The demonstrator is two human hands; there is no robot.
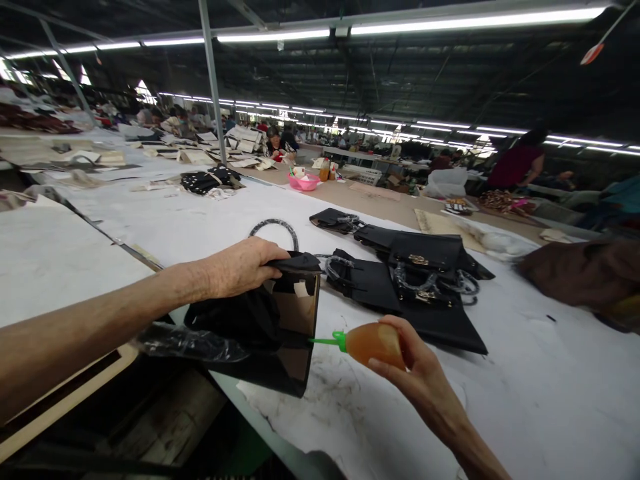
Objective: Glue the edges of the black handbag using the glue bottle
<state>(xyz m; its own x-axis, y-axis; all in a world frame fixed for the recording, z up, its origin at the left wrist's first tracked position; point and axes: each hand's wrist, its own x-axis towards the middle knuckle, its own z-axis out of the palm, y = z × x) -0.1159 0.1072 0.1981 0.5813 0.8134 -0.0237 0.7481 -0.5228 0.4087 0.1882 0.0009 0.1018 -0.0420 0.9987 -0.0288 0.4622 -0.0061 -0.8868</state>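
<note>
My left hand (245, 267) grips the top edge of a black handbag (280, 370), which lies at the near table edge with its inside facing right. Its fingers are closed on the folded rim. A plastic-wrapped strap (193, 342) hangs at the bag's near side, and a wrapped ring handle (275, 230) stands up behind it. In my right hand (413, 367) is a squeeze bottle (375, 343) of amber liquid, probably glue, with a green nozzle. The nozzle tip is at the bag's right-hand edge; whether it touches I cannot tell.
Several black bags (420, 267) with wrapped handles lie overlapping on the white table (540, 387). Behind them stand a pink basin (303, 181) and more glue bottles (325, 170). A metal post (213, 87) rises at the back left. Other people sit and stand farther off.
</note>
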